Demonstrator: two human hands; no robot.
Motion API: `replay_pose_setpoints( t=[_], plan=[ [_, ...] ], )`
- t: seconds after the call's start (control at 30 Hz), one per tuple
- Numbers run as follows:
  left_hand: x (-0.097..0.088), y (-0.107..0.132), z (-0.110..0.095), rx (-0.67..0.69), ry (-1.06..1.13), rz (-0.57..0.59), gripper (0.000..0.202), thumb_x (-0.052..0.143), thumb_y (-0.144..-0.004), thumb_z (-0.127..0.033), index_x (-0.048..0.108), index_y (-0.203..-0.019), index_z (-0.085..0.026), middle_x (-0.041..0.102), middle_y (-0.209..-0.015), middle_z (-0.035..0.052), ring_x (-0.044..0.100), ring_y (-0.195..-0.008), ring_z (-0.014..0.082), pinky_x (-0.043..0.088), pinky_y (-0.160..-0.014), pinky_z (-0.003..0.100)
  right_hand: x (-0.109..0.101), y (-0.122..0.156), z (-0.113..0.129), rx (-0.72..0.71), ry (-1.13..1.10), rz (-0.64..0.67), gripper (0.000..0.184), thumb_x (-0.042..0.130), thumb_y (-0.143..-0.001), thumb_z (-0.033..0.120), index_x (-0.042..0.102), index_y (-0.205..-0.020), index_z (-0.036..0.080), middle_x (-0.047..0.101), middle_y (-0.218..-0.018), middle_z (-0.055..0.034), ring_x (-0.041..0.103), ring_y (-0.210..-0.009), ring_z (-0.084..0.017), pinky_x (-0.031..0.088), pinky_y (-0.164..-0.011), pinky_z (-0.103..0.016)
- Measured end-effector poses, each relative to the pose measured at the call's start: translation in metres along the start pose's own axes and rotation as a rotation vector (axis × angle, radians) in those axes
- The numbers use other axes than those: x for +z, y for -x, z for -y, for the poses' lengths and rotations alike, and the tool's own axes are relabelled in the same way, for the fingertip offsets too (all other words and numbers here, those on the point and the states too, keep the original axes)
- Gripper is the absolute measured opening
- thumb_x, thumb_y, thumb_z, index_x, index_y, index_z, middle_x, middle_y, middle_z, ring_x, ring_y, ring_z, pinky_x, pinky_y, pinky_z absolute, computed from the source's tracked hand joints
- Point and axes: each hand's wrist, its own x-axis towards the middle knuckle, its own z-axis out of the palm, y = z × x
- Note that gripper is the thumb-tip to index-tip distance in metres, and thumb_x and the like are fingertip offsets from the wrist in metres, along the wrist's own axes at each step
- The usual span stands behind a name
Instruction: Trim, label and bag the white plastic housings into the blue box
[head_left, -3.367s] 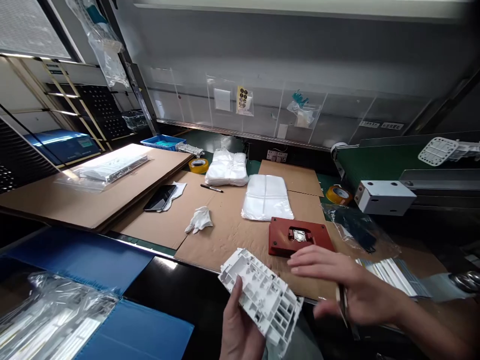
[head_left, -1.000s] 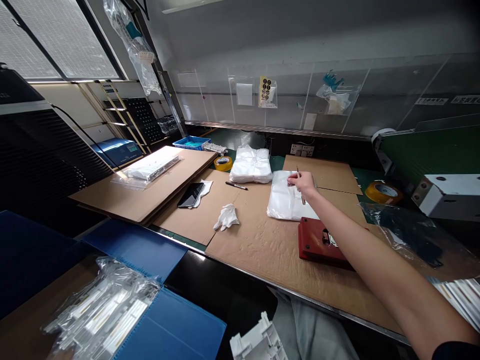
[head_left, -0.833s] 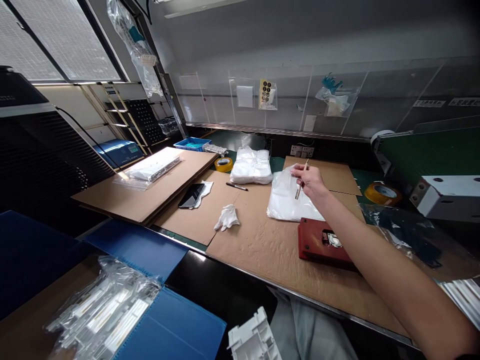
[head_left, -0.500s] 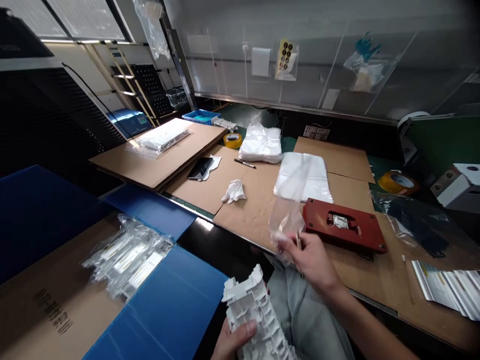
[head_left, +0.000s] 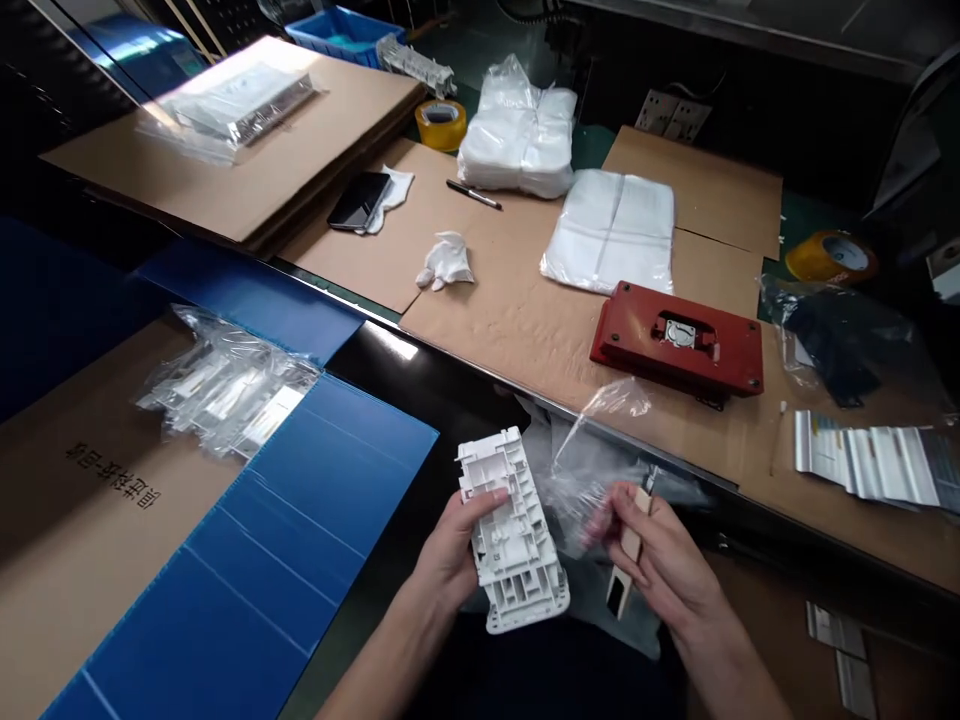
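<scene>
My left hand [head_left: 448, 553] is closed round a white moulded plastic part [head_left: 512, 541] with many ribs and cells, held over my lap. My right hand [head_left: 658, 562] is closed on a clear plastic bag [head_left: 592, 470] and also clamps a small beige-handled tool [head_left: 630, 545] against the palm. The bag hangs open beside the part, touching its right edge. A flat stack of the same clear bags [head_left: 611, 231] lies on the cardboard-covered bench beyond.
A red metal fixture [head_left: 679, 343] sits near the bench edge. Further off lie a white glove [head_left: 447, 262], a pen [head_left: 474, 194], a phone [head_left: 358, 201], tape rolls [head_left: 440, 124] and a second bag pile [head_left: 519, 138]. Bagged parts [head_left: 225, 383] rest on blue sheets [head_left: 247, 560] at left.
My right hand reached to the bag stack, took one bag and drew it back to my lap. The left hand raised the white part beside it. The view tilted down.
</scene>
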Motion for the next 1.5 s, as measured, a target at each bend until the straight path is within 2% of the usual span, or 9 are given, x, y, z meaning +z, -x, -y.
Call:
replay_pose_setpoints(
  t=[0.13, 0.3, 0.5, 0.63, 0.8, 0.93, 1.13, 1.3, 1.5],
  plan=[
    [-0.001, -0.006, -0.002, -0.031, -0.032, -0.01, 0.031, 0.076, -0.077, -0.012, 0.064, -0.105, -0.012, 0.077, -0.086, 0.0071, 0.075, -0.076, 0.0233, 0.061, -0.078, 0.039, -0.019, 0.021, -0.001, 0.146, -0.259, 0.084, 0.026, 0.071, -0.088, 0.042, 0.062, -0.076, 0.02, 0.041, -0.058, 0.0036, 0.038, -0.047, -0.007, 0.012, -0.033, -0.016],
    [-0.008, -0.008, -0.009, -0.057, -0.052, 0.03, 0.039, 0.077, -0.071, -0.013, 0.063, -0.107, -0.012, 0.076, -0.088, 0.0087, 0.074, -0.077, 0.0254, 0.061, -0.074, 0.039, -0.029, 0.019, -0.001, 0.002, -0.23, -0.046, 0.022, 0.083, -0.077, 0.028, 0.065, -0.087, 0.021, 0.04, -0.064, 0.0055, 0.033, -0.053, -0.006, 0.021, -0.039, -0.015],
    [-0.011, 0.007, -0.036, -0.028, -0.536, 0.51, 0.08, 0.076, -0.08, -0.029, 0.036, -0.149, -0.027, 0.072, -0.112, 0.0097, 0.072, -0.091, 0.0269, 0.057, -0.078, 0.039, -0.024, 0.013, 0.006, -0.172, 0.118, -0.137, 0.026, 0.074, -0.087, 0.04, 0.074, -0.105, 0.02, 0.037, -0.056, 0.0065, 0.034, -0.052, -0.007, 0.025, -0.045, -0.02],
    [0.006, 0.019, -0.043, 0.167, -1.233, 0.56, 0.117, 0.077, -0.08, -0.032, -0.011, -0.156, -0.039, 0.069, -0.118, 0.0052, 0.067, -0.085, 0.0218, 0.049, -0.074, 0.033, -0.017, 0.018, 0.02, -0.19, 0.49, 0.027, 0.037, 0.06, -0.096, 0.045, 0.069, -0.127, 0.028, 0.038, -0.055, 0.0062, 0.034, -0.052, -0.009, 0.028, -0.049, -0.023],
    [0.029, 0.018, -0.032, 0.437, -1.645, 0.586, 0.104, 0.069, -0.081, -0.02, 0.002, -0.159, -0.031, 0.069, -0.085, 0.0003, 0.062, -0.071, 0.0217, 0.036, -0.061, 0.029, 0.002, 0.025, 0.044, -0.258, 0.909, 0.436, 0.028, 0.053, -0.1, 0.038, 0.073, -0.12, 0.035, 0.069, -0.079, 0.0017, 0.056, -0.067, -0.013, 0.042, -0.062, -0.025],
    [0.031, 0.014, -0.029, 0.469, -1.548, 0.504, 0.053, 0.068, -0.075, -0.017, 0.057, -0.126, -0.028, 0.067, -0.084, -0.0009, 0.059, -0.071, 0.0194, 0.035, -0.06, 0.027, 0.0, 0.029, 0.052, -0.258, 1.146, 0.566, 0.023, 0.058, -0.096, 0.026, 0.072, -0.114, 0.034, 0.072, -0.079, 0.004, 0.062, -0.069, -0.015, 0.043, -0.065, -0.025],
    [0.004, 0.005, -0.035, 0.336, -1.101, 0.368, 0.035, 0.074, -0.077, -0.031, 0.049, -0.101, -0.025, 0.071, -0.086, -0.0002, 0.063, -0.073, 0.0193, 0.042, -0.063, 0.027, -0.028, 0.021, 0.048, -0.358, 1.412, 0.348, 0.014, 0.051, -0.094, 0.015, 0.061, -0.088, 0.023, 0.065, -0.086, -0.0019, 0.059, -0.076, -0.018, 0.041, -0.067, -0.029],
    [-0.01, 0.002, -0.03, 0.252, -0.695, 0.29, 0.042, 0.076, -0.078, -0.026, 0.048, -0.11, -0.024, 0.072, -0.092, 0.0023, 0.068, -0.078, 0.0201, 0.052, -0.071, 0.031, -0.008, 0.011, 0.016, -0.363, 1.099, 0.54, 0.027, 0.049, -0.08, -0.003, 0.057, -0.085, 0.022, 0.064, -0.089, 0.0006, 0.06, -0.083, -0.015, 0.045, -0.075, -0.025],
    [-0.016, 0.008, -0.03, 0.207, -0.516, 0.336, 0.049, 0.076, -0.08, -0.025, 0.049, -0.12, -0.023, 0.073, -0.1, 0.0065, 0.071, -0.081, 0.0231, 0.058, -0.072, 0.036, -0.009, -0.005, 0.012, -0.443, 1.202, 0.456, 0.026, 0.049, -0.084, 0.003, 0.06, -0.095, 0.023, 0.066, -0.093, -0.0024, 0.061, -0.088, -0.02, 0.045, -0.078, -0.032]
  ],
)
